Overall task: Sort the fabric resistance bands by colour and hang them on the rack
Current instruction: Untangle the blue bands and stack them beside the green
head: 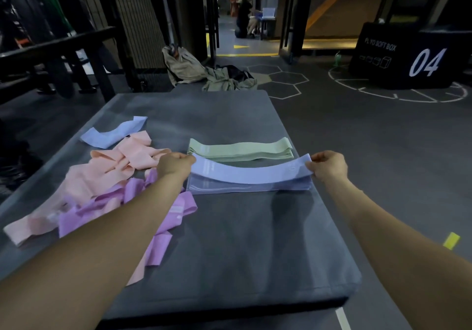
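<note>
Left hand: the left hand point(171, 166) pinches the left end of a blue band point(251, 172), with its fingers curled onto the cloth.
Right hand: the right hand point(329, 167) pinches the right end of the same band, thumb on top.
Blue band: it is a long, flat, pale blue strip of soft cloth. It is stretched between the 2 hands and sags a bit in the middle. Faint white print shows near its left end and a small round mark near its right end.
Blue pile: a neat blue stack point(249, 186) lies right under the held band, on the right half of the grey mat point(242, 248).
Green pile: a tidy green stack point(240, 149) lies flat just behind the blue one, long side across.
Loose blue band: 1 more blue strip point(112, 133) lies curled at the far left of the mat.
Pink bands: peach-pink bands point(112, 173) sit in a messy heap on the left, folded over each other.
Purple bands: purple bands point(155, 217) lie tangled on and beside the pink ones, partly under the left arm.
Mat: it is thick, dark grey and lies on the floor.
Around: a black box point(403, 58) marked 04 stands far right, and crumpled clothes point(204, 71) lie behind the mat.
</note>
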`<state>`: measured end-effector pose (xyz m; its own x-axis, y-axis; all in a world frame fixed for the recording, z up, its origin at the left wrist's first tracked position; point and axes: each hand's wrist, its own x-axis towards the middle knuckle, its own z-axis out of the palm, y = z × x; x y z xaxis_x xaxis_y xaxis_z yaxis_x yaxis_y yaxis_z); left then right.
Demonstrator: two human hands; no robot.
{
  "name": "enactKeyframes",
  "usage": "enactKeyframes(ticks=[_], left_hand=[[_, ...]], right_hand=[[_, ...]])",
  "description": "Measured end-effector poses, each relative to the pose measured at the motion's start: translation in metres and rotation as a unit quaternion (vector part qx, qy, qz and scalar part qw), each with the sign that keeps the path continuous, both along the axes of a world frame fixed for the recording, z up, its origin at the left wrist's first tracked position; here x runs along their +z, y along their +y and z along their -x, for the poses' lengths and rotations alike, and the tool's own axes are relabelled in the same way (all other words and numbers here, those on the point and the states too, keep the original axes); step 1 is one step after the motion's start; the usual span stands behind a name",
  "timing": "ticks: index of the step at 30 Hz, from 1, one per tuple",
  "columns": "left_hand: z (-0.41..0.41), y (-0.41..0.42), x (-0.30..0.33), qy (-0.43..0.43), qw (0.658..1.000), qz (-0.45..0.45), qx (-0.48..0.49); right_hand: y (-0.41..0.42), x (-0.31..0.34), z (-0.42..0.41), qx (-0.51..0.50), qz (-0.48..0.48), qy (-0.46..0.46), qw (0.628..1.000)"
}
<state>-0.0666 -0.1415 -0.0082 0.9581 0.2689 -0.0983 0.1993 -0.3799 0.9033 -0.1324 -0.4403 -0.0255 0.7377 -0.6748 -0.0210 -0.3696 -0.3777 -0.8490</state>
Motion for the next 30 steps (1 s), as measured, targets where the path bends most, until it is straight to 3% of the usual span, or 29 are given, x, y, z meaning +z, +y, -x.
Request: enactKeyframes(ticks=[15,18,21,25,30], left_hand=[[-0.005,0.008,-0.025,0.030,0.989,-0.142,-0.015],[-0.004,0.007,-0.024,0.029,0.986,-0.160,-0.025],[-0.005,0.010,-0.025,0.028,0.989,-0.139,-0.031],[-0.006,0.013,-0.027,0.016,0.991,-0.127,-0.043],[-0.010,0.018,-0.030,0.009,0.992,-0.113,-0.048]], right_hand=[[0.008,-0.016,-0.004,0.020,0.125,0.050,0.991],[0.014,-0.016,-0.005,0.035,0.236,0.053,0.970],[0.035,-0.013,-0.011,0.130,0.318,0.017,0.939],[0.078,-0.016,-0.025,0.340,0.291,0.047,0.893],[0.101,-0.021,-0.040,0.394,0.297,0.092,0.865]])
